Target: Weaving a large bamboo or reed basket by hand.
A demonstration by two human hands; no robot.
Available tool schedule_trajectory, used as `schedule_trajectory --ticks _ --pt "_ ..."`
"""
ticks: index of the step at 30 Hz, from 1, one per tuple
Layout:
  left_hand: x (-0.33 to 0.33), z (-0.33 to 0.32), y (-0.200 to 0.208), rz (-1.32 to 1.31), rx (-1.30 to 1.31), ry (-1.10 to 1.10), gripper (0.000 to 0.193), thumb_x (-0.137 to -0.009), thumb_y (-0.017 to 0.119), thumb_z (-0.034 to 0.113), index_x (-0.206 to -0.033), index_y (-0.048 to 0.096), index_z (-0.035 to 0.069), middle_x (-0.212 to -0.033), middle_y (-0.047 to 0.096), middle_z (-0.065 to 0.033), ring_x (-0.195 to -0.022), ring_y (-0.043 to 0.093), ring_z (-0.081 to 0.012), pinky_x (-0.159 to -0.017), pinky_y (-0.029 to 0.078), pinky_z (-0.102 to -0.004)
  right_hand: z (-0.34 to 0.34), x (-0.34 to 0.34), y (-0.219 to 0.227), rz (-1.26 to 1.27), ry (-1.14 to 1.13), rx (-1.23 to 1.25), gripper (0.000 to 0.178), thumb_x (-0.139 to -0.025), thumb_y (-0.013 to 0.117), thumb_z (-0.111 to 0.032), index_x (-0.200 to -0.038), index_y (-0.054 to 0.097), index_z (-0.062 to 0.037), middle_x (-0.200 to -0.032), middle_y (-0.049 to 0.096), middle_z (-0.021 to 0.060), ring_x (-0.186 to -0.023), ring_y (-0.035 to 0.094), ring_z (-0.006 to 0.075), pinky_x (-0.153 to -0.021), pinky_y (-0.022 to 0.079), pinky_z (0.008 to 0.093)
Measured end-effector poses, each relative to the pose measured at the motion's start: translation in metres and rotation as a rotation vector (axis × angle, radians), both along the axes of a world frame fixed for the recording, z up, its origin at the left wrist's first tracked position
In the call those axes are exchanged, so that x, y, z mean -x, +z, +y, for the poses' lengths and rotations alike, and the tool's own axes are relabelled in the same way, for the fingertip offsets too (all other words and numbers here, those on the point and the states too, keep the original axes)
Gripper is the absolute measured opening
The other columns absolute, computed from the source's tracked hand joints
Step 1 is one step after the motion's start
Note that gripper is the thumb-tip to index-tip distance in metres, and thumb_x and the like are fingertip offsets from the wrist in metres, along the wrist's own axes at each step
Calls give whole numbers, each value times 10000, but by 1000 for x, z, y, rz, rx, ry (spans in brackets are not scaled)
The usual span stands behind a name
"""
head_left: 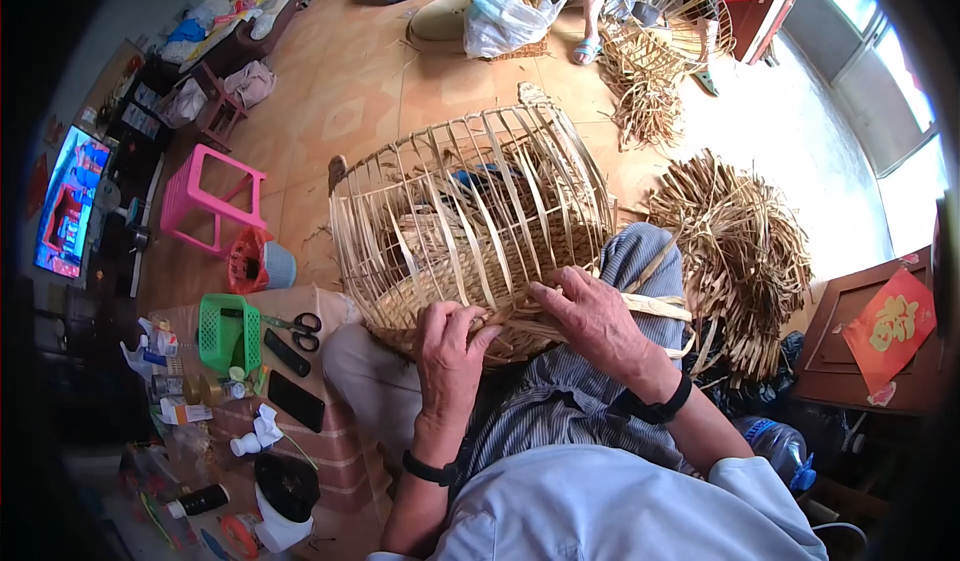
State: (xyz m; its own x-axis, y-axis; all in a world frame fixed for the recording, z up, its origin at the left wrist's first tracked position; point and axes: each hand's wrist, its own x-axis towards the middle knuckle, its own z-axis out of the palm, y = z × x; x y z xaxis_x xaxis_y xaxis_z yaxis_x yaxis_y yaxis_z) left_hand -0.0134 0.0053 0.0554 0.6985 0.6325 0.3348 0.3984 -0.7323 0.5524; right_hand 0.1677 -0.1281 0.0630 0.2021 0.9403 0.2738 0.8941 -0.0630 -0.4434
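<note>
A large basket, partly woven (pixel 425 289), lies tilted across my lap, its wire frame showing between bare pale strips. My left hand (pixel 450 356) is closed, thumb and fingers pinching the woven straw at the basket's near side. To its right, my right hand (pixel 598 323) is bent closed over a flat straw strip worked into the same edge. The loose ends of the strips (pixel 655 307) stick out to the right beneath that hand, over my knee. The fingertips partly hide the strips they grip. Loose straw and something blue show inside the basket.
A big heap of dried straw (pixel 735 251) lies right of my knee. At left, a cloth-covered table holds a green basket (pixel 228 333), scissors (pixel 304 331) and a phone (pixel 296 402). Beyond stands a pink stool (pixel 210 196). Another person's leg (pixel 590 16) appears at the far side.
</note>
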Motion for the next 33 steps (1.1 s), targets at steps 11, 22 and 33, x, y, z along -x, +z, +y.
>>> schedule_trajectory --ticks 11,22,33 --pt "0 6 -17 -159 29 10 216 -701 851 25 -881 734 50 -964 623 -62 -911 620 -262 -808 518 -378 -9 -1 -20 -48 30 -76 352 -820 614 -129 -1161 600 -44 -924 543 79 -896 573 270 -750 524 387" --pt "-34 -6 34 107 41 -131 347 -895 694 15 -1232 618 48 -1177 662 -176 -1075 656 -374 -905 535 -435 -9 10 -40 323 -192 -212 242 -739 748 -7 -959 652 -40 -898 594 103 -880 616 324 -735 520 425" --pt "-32 3 29 227 49 -302 276 -938 657 39 -1214 645 46 -1051 687 -186 -962 675 -379 -821 538 -455 -41 8 -14 86 -155 -231 319 -711 812 -110 -980 649 -57 -882 558 73 -785 602 257 -658 522 374"
